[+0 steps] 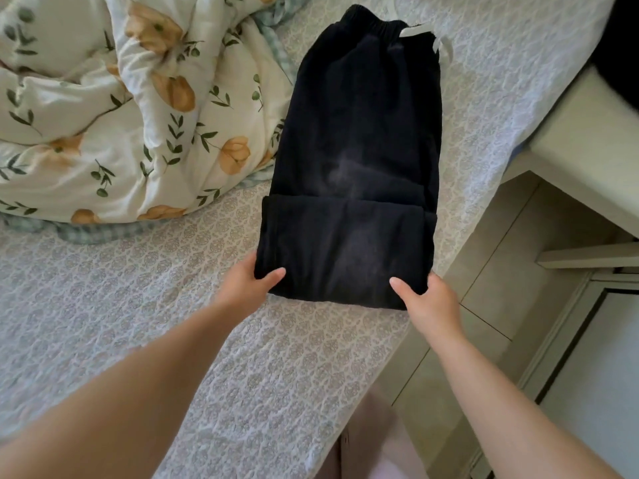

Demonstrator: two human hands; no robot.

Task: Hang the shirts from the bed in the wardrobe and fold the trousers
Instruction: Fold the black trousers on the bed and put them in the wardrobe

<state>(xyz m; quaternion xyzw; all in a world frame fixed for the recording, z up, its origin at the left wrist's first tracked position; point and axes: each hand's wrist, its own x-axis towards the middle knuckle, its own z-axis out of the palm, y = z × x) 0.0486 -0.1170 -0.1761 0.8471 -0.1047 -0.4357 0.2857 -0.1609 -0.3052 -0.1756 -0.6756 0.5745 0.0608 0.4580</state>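
Dark navy trousers (356, 140) lie flat on the bed (103, 305), elastic waistband with a white drawstring (439, 43) at the far end. Their near end is doubled over into a thick fold (342, 243). My left hand (247, 285) grips the fold's near left corner, thumb on top and fingers tucked under the cloth. My right hand (427, 300) grips the near right corner the same way. No shirts are in view.
A bunched floral duvet (114, 115) fills the bed's far left. The bed's right edge runs diagonally beside a tiled floor (491, 271). A pale piece of furniture (587, 150) stands at the right, with something dark (622, 46) on it.
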